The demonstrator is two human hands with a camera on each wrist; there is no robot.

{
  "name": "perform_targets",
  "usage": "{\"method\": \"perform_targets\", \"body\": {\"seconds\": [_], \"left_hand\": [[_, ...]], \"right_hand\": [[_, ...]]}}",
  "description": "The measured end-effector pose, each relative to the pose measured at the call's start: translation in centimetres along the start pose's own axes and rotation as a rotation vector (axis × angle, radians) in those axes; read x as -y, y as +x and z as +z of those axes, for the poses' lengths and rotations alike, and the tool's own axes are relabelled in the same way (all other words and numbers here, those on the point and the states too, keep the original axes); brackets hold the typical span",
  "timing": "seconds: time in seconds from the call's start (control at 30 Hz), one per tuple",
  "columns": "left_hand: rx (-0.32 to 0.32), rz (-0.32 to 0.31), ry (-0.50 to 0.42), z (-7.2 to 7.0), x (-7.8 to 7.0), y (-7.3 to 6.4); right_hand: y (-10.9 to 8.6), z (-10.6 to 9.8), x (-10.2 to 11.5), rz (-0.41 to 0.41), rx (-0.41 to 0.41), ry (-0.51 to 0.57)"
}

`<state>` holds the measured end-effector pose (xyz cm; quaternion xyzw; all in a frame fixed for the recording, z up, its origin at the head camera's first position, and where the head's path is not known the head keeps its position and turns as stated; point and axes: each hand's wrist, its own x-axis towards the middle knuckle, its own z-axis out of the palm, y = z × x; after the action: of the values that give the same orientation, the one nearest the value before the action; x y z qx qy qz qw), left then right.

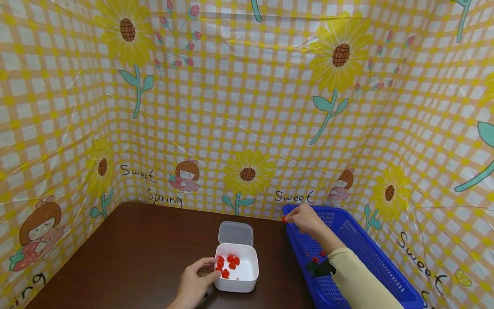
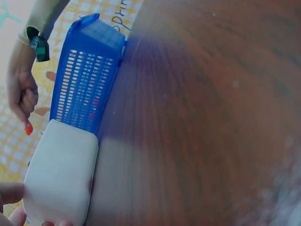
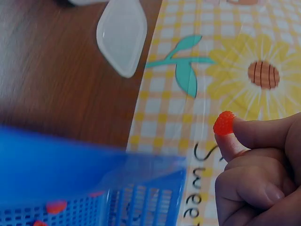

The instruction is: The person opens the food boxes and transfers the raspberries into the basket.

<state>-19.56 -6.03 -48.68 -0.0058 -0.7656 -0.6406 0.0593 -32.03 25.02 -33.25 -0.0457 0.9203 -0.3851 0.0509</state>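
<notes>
Right hand (image 3: 261,176) has its grip clamped on a red berry (image 3: 224,124); the left hand (image 1: 194,280) holds the white box (image 1: 237,286).

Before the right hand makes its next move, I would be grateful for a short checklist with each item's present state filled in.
1. Berry held: ok. The right hand pinches one red berry.
2. White box uncovered: ok. Its lid lies behind it, leaving the top open.
3. Box steadied: ok. The left hand holds its left side.
4. Room inside: ok. The loose berries lie mostly toward the left, with bare floor at the right.
5. Held berry above the box: not ok. It is up near the left rim of the blue basket.
6. Number of berries in the basket: cannot tell. The right arm hides part of the inside.
</notes>
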Motion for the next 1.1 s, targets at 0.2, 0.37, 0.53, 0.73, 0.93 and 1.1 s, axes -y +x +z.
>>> {"method": "perform_targets", "body": {"seconds": [0.2, 0.37, 0.53, 0.73, 0.93, 1.1], "left_hand": [[-0.002, -0.011, -0.001, -0.1, -0.3, -0.4], [0.010, -0.012, -0.014, -0.2, -0.6, -1.0], [0.013, -0.008, -0.017, -0.3, -0.8, -1.4], [0.015, -0.002, -0.009, -0.4, -0.9, -1.7], [0.028, -0.017, -0.006, -0.6, -1.0, -2.0], [0.041, -0.002, -0.025, -0.8, -1.1, -2.2]], "right_hand": [[0.4, -1.2, -1.6, 0.028, -0.015, -0.029], [0.5, -1.9, -2.9, 0.052, -0.017, -0.032], [0.5, -2.4, -4.3, 0.058, -0.049, -0.068], [0.5, -2.8, -6.3, 0.100, -0.082, -0.117], [0.1, -3.3, -8.1, 0.124, -0.090, -0.178], [-0.5, -3.7, -9.0, 0.135, -0.096, -0.180]]}}
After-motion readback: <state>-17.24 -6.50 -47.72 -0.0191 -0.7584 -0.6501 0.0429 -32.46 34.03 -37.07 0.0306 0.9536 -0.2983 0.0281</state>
